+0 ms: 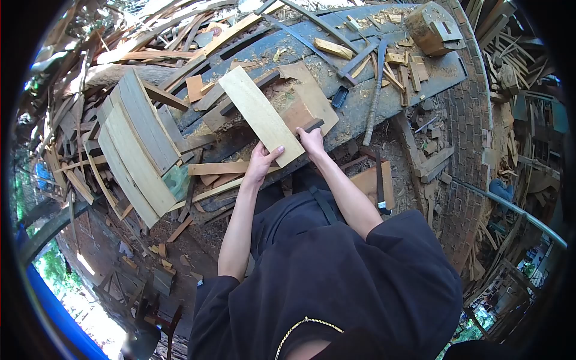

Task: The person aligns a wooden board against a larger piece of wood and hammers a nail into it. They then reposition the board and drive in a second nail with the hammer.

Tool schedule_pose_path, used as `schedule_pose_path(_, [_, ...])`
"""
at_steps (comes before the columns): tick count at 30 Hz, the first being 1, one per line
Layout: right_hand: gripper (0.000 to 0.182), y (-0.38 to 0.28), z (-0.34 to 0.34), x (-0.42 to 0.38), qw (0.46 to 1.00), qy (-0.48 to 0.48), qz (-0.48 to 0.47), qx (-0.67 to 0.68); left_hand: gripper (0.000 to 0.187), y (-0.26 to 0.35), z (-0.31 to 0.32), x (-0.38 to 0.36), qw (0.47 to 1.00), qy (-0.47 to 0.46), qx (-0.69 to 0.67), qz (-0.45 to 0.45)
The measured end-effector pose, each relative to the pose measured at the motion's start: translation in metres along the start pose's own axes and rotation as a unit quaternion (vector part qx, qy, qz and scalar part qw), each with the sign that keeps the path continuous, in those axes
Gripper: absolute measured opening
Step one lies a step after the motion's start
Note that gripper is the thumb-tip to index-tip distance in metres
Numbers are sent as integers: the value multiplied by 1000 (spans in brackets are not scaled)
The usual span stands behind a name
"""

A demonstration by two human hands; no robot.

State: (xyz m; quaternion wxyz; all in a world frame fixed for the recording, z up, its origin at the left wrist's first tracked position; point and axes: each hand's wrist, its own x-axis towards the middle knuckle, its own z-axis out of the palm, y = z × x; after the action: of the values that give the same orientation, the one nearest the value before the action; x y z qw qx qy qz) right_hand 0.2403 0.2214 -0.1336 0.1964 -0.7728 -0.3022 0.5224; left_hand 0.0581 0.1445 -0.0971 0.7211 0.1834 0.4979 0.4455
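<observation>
A pale wooden board (261, 114) slants up and away from my lap over the workbench. My left hand (264, 162) grips its near end, with the thumb lying on the top face. At the board's right edge is my right hand (311, 143), its fingers curled around a short dark bar-like piece (313, 125); I cannot make out exactly what it is. Beneath the board lie a brown flat sheet (318, 90) and a dark strip of wood (267, 79).
Several planks (135, 150) lean in a stack on the left. Across the bench (390, 105) lie a hammer (359, 62), a long curved blade-like tool (377, 90), a small black tray (340, 97) and wood scraps. A log block (433, 30) stands at the far right corner.
</observation>
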Motion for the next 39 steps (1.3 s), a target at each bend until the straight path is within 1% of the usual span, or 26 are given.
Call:
schedule_pose_path(2, [81, 0, -8, -1, 998, -57, -3, 12, 58, -3, 3, 4, 1000, -4, 16, -1])
schedule_pose_path(6, [85, -1, -17, -1, 999, -40, -9, 33, 57, -7, 7, 8, 1000, 5, 26, -16])
schedule_pose_path(8, [82, -3, -23, -1, 990, -8, -29, 134, 56, -8, 8, 8, 999, 19, 3, -27])
schedule_pose_path(9, [82, 1, -26, 5, 991, -11, -27, 134, 56, -7, 9, 7, 999, 22, 4, -29])
schedule_pose_path(11, [85, 8, -34, 19, 992, -1, -98, 74, 56, -6, 10, 3, 999, 32, 2, -34])
schedule_pose_path(12, [76, 8, -37, 24, 992, -1, -117, 57, 56, -8, 9, 2, 999, 35, 2, -34])
schedule_pose_path(13, [76, 8, -39, 29, 992, -4, -116, 57, 57, -9, 7, 1, 999, 39, 8, -26])
schedule_pose_path(15, [62, 8, -41, 36, 987, -52, -138, 57, 58, -13, 5, -4, 999, 46, 14, -19])
schedule_pose_path(16, [62, 9, -42, 38, 987, -55, -137, 56, 58, -15, 5, -6, 998, 51, 17, -19])
schedule_pose_path(18, [52, 8, -43, 40, 984, -64, -145, 83, 58, -17, 7, -8, 998, 58, 20, -18])
schedule_pose_path(21, [49, 12, -43, 40, 984, -87, -146, 61, 59, -19, 14, -7, 998, 62, 13, -19])
schedule_pose_path(25, [47, 18, -42, 36, 985, -97, -136, 52, 56, -20, 25, 9, 997, 74, 28, 24])
schedule_pose_path(26, [47, 19, -42, 35, 985, -101, -120, 65, 54, -19, 27, 14, 995, 82, 38, 39])
schedule_pose_path(27, [46, 20, -44, 33, 986, -106, -104, 79, 54, -18, 29, 19, 995, 82, 37, 35])
schedule_pose_path(28, [44, 22, -46, 33, 987, -100, -117, 54, 53, -15, 31, 25, 995, 81, 30, 43])
schedule_pose_path(29, [44, 23, -48, 32, 987, -99, -113, 53, 51, -12, 33, 31, 995, 81, 23, 50])
schedule_pose_path(31, [42, 29, -49, 34, 982, -115, -138, 64, 51, -6, 37, 41, 995, 81, 19, 51])
schedule_pose_path(35, [39, 32, -55, 37, 977, -136, -142, 80, 52, -4, 35, 62, 995, 69, 46, 55])
schedule_pose_path(37, [38, 34, -58, 41, 971, -163, -164, 64, 54, -4, 35, 70, 994, 65, 69, 50])
schedule_pose_path(38, [38, 35, -60, 41, 972, -160, -162, 65, 55, -5, 35, 72, 995, 61, 64, 52])
schedule_pose_path(39, [39, 36, -60, 42, 969, -182, -145, 81, 55, -6, 35, 74, 995, 59, 66, 50])
